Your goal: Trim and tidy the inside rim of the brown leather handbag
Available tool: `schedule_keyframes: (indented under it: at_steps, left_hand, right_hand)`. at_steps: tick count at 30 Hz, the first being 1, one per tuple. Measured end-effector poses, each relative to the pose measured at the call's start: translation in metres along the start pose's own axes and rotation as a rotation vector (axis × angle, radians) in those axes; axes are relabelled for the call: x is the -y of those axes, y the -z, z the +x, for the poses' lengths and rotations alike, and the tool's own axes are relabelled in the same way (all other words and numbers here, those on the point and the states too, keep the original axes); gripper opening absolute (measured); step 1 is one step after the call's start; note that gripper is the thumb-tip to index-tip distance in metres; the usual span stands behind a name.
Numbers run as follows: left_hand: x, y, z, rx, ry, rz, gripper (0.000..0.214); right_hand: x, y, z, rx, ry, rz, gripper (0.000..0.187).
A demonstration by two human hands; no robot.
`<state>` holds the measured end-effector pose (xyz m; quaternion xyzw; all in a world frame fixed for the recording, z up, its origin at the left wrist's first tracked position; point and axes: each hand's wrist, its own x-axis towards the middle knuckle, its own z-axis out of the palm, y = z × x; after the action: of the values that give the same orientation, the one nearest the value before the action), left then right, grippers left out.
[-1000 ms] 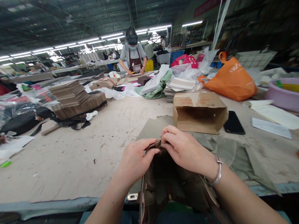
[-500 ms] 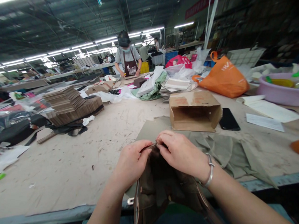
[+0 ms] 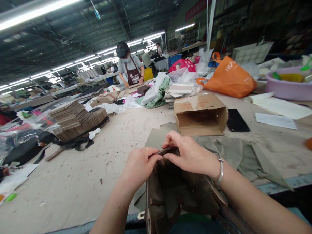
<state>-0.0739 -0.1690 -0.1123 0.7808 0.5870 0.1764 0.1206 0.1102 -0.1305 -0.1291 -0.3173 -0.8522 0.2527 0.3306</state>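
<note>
A dark brown bag (image 3: 161, 202) stands open at the table's near edge, its dark interior facing me. My left hand (image 3: 139, 165) pinches the far rim of the bag between thumb and fingers. Just right of it, my right hand (image 3: 189, 153), with a silver bangle at the wrist, grips the same rim, thumb inside and fingers over the outer side. Both hands nearly meet at the middle of the rim. Olive-grey fabric (image 3: 239, 155) lies under and to the right of the bag. The bag's lower part is cut off by the frame.
An open cardboard box (image 3: 200, 107) and a black phone (image 3: 237, 121) lie beyond my right hand. Stacked brown pieces (image 3: 76, 116) are at the left. An orange bag (image 3: 228, 78) and lilac basin (image 3: 285, 88) stand back right. A co-worker (image 3: 131, 65) works across the table.
My right hand's fingers have opened slightly and shifted along the rim, showing more of its edge. The view has tilted and moved a little. My left hand keeps its pinch.
</note>
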Motion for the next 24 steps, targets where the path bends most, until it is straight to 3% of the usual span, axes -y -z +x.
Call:
schedule_keyframes:
  at_steps: [3, 15, 24]
  left_hand:
    - [0.0017, -0.0029, -0.0037, -0.02, 0.01, -0.062, 0.018]
    - [0.0008, -0.0069, -0.0004, -0.063, 0.029, -0.053, 0.018]
    - [-0.0054, -0.0064, 0.0013, -0.004, 0.068, -0.042, 0.015]
  right_hand:
    - [-0.0067, 0.0061, -0.0004, 0.028, -0.023, 0.042, 0.028]
    - [-0.0121, 0.0051, 0.004, 0.052, 0.088, -0.142, 0.017]
    - [-0.0098, 0.0015, 0.0044, 0.017, 0.036, -0.162, 0.019]
